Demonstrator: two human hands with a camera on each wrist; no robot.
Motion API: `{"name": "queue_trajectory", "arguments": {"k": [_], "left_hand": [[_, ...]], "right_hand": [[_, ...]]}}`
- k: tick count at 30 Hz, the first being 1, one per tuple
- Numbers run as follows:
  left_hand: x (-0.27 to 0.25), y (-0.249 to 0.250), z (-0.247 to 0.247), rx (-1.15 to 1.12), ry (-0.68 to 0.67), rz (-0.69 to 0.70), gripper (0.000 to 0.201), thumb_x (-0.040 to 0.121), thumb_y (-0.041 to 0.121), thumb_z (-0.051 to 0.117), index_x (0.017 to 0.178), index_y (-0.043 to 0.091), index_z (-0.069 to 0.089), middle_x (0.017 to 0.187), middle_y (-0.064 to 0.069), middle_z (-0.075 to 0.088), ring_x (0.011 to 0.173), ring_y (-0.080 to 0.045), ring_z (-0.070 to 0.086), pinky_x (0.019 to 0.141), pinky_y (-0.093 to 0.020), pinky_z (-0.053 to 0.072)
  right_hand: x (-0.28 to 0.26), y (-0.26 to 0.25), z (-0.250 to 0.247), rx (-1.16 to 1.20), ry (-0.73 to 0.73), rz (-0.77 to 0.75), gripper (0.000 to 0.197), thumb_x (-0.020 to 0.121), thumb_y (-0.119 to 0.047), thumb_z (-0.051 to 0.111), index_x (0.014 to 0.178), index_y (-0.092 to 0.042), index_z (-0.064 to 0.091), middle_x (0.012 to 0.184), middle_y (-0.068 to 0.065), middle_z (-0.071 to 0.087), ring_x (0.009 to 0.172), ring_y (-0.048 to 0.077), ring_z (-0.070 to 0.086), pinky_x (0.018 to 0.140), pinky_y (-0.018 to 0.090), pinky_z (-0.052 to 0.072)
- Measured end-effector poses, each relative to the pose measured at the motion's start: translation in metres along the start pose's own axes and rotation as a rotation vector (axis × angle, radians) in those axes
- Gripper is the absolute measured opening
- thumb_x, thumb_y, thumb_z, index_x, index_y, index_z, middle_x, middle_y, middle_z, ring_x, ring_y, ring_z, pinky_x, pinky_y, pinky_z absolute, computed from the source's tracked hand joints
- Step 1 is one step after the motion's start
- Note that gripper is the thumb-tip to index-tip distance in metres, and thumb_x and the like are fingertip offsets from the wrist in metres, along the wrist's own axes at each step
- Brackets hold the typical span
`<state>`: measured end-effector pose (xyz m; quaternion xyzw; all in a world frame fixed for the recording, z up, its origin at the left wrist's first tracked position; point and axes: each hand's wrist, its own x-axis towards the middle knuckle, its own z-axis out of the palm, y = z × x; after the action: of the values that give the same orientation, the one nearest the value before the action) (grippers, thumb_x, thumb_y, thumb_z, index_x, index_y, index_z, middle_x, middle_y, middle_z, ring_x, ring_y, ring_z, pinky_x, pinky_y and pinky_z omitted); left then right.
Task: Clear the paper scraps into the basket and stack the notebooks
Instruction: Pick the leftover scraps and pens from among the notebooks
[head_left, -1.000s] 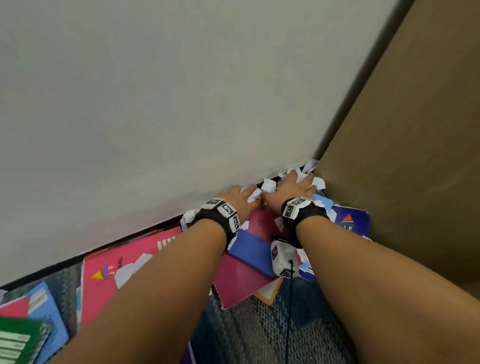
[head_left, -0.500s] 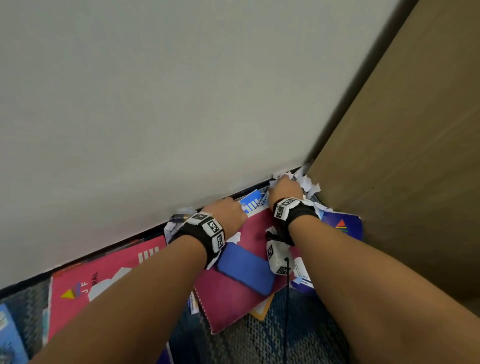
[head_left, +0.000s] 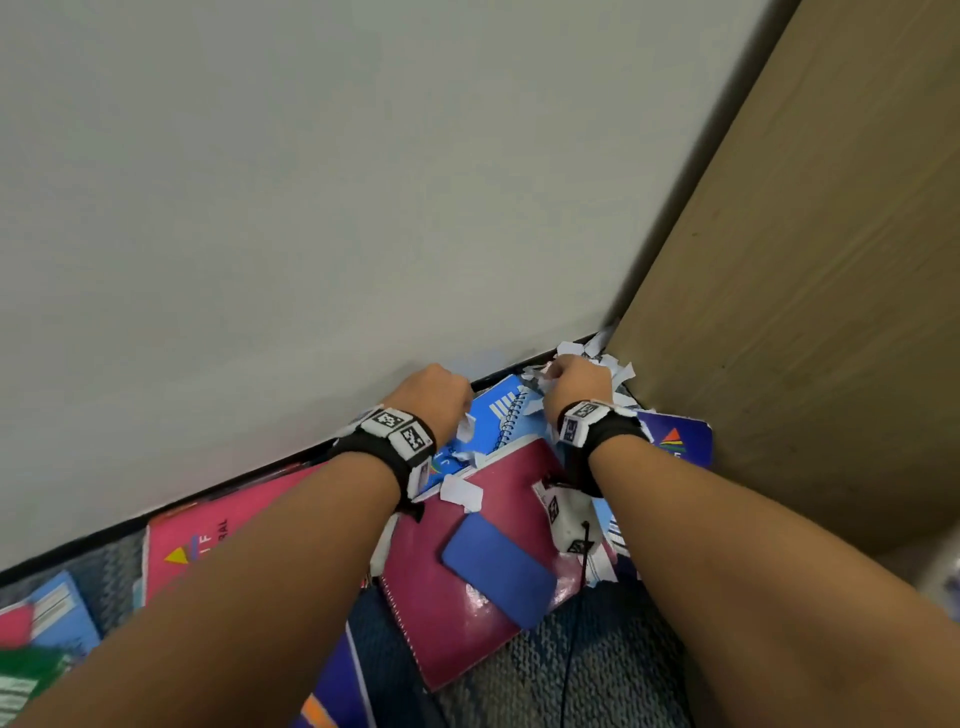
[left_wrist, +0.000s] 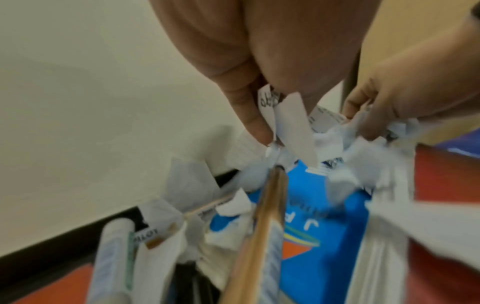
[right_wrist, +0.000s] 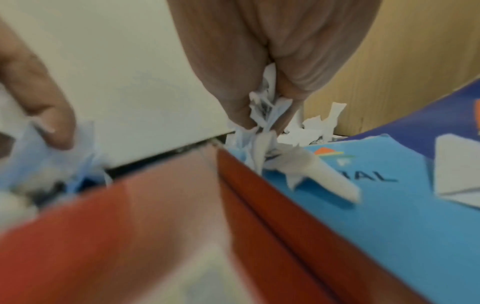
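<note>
Both hands are down in the corner where the wall meets a wooden panel. My left hand (head_left: 434, 395) is curled round white paper scraps (left_wrist: 291, 117) above a light blue spiral notebook (head_left: 493, 415). My right hand (head_left: 576, 379) grips a bunch of torn scraps (right_wrist: 262, 115) pulled up off the pile. More scraps (head_left: 608, 364) lie in the corner. A maroon notebook (head_left: 452, 613) with a blue patch lies under my wrists, a pink notebook (head_left: 208, 540) to its left, a dark blue one (head_left: 675, 441) at the right. No basket is in view.
The white wall (head_left: 311, 208) and the brown wooden panel (head_left: 805, 312) close off the corner. White marker pens (left_wrist: 114, 257) and a wooden pencil (left_wrist: 259, 236) lie by the baseboard. Further notebooks (head_left: 47, 618) sit on the blue carpet (head_left: 597, 665) at the far left.
My hands have moved apart and lifted, each closing on scraps. The light blue spiral notebook, covered by hands and scraps a second ago, now shows between them. The view has tilted and moved closer.
</note>
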<state>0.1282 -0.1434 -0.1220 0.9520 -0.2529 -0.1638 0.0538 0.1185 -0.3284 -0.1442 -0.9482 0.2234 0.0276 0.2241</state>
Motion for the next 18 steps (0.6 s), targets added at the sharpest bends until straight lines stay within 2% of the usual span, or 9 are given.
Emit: {"name": "queue_trajectory", "arguments": {"k": [3, 5, 8, 10, 13, 15, 18], "left_hand": [[-0.009, -0.002, -0.017, -0.128, 0.082, -0.057, 0.03, 0.079, 0.007, 0.061, 0.105, 0.014, 0.072, 0.1, -0.013, 0.066, 0.096, -0.034, 0.064, 0.085, -0.036, 0.053], [-0.016, -0.001, -0.027, -0.171, 0.165, -0.085, 0.03, 0.083, 0.006, 0.056, 0.105, 0.018, 0.073, 0.103, -0.013, 0.067, 0.094, -0.032, 0.065, 0.086, -0.035, 0.053], [-0.032, 0.006, -0.047, -0.263, 0.27, -0.12, 0.029, 0.087, 0.006, 0.054, 0.103, 0.019, 0.074, 0.104, -0.012, 0.069, 0.093, -0.029, 0.066, 0.088, -0.03, 0.052], [-0.043, 0.014, -0.061, -0.324, 0.339, -0.136, 0.027, 0.088, 0.005, 0.056, 0.1, 0.019, 0.075, 0.101, -0.011, 0.071, 0.092, -0.026, 0.066, 0.086, -0.025, 0.05], [-0.062, 0.031, -0.085, -0.404, 0.441, -0.133, 0.02, 0.087, 0.007, 0.061, 0.096, 0.017, 0.076, 0.096, -0.008, 0.072, 0.091, -0.023, 0.066, 0.078, -0.017, 0.042], [-0.073, 0.044, -0.103, -0.447, 0.49, -0.113, 0.018, 0.087, 0.01, 0.063, 0.096, 0.018, 0.076, 0.095, -0.008, 0.072, 0.089, -0.022, 0.066, 0.075, -0.017, 0.041], [-0.088, 0.068, -0.126, -0.467, 0.538, -0.034, 0.018, 0.087, 0.013, 0.063, 0.096, 0.02, 0.076, 0.095, -0.006, 0.073, 0.092, -0.022, 0.066, 0.078, -0.018, 0.042]], "right_hand": [[-0.008, -0.012, -0.023, 0.137, 0.016, 0.053, 0.016, 0.089, -0.011, 0.058, 0.1, -0.011, 0.07, 0.104, 0.014, 0.067, 0.103, 0.03, 0.061, 0.082, 0.028, 0.048], [-0.013, -0.023, -0.042, 0.224, 0.0, 0.049, 0.015, 0.089, -0.012, 0.06, 0.1, -0.01, 0.07, 0.104, 0.013, 0.068, 0.097, 0.03, 0.064, 0.085, 0.031, 0.053], [-0.021, -0.045, -0.075, 0.254, 0.003, 0.016, 0.009, 0.088, -0.015, 0.063, 0.093, -0.016, 0.069, 0.1, 0.007, 0.07, 0.088, 0.026, 0.065, 0.084, 0.031, 0.054], [-0.025, -0.061, -0.1, 0.237, 0.025, -0.04, 0.01, 0.087, -0.016, 0.064, 0.094, -0.017, 0.071, 0.1, 0.004, 0.071, 0.092, 0.024, 0.066, 0.085, 0.028, 0.054], [-0.04, -0.081, -0.148, 0.1, 0.031, -0.157, 0.02, 0.089, -0.019, 0.063, 0.106, -0.013, 0.071, 0.109, 0.005, 0.07, 0.101, 0.025, 0.066, 0.087, 0.029, 0.053], [-0.054, -0.087, -0.182, 0.072, 0.017, -0.22, 0.023, 0.087, -0.019, 0.064, 0.109, -0.015, 0.07, 0.111, 0.006, 0.069, 0.098, 0.024, 0.065, 0.078, 0.025, 0.051], [-0.086, -0.085, -0.231, -0.035, 0.044, -0.273, 0.017, 0.086, -0.017, 0.065, 0.102, -0.017, 0.072, 0.099, 0.002, 0.07, 0.086, 0.02, 0.065, 0.069, 0.023, 0.05]]}}
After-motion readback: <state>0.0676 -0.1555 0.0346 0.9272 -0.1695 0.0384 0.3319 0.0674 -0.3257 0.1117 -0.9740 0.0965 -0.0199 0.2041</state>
